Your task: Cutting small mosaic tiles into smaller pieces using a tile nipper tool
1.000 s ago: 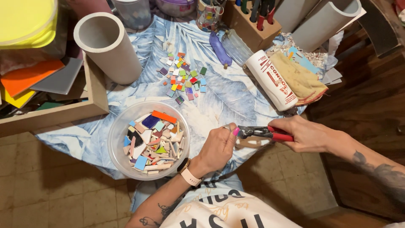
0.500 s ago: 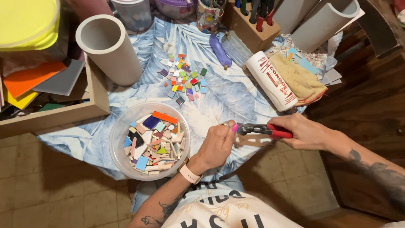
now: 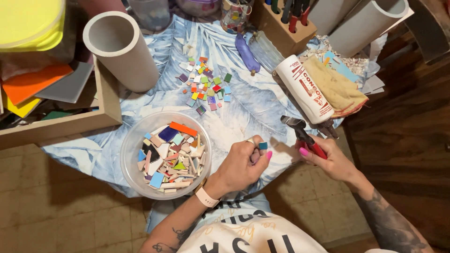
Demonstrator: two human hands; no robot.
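My left hand (image 3: 241,165) pinches a small teal tile piece (image 3: 263,145) between thumb and fingers, over the leaf-print cloth (image 3: 243,107). My right hand (image 3: 330,160) grips red-handled tile nippers (image 3: 302,133), their dark jaws pointing up and left, a short way to the right of the tile piece and apart from it. A clear plastic bowl (image 3: 133,145) of broken coloured tile shards stands just left of my left hand. Several small cut tile squares (image 3: 205,86) lie spread on the cloth beyond it.
A white pipe section (image 3: 123,49) leans against a wooden tray (image 3: 70,122) of coloured sheets at left. A white tube of adhesive (image 3: 304,89), a tan cloth (image 3: 335,86), a purple tool (image 3: 246,54), a tool block (image 3: 286,28) and two more pipes (image 3: 361,23) stand at the back right.
The nippers have come away from the tile and swung up and right. My left hand keeps a small teal piece pinched and has shifted slightly right.
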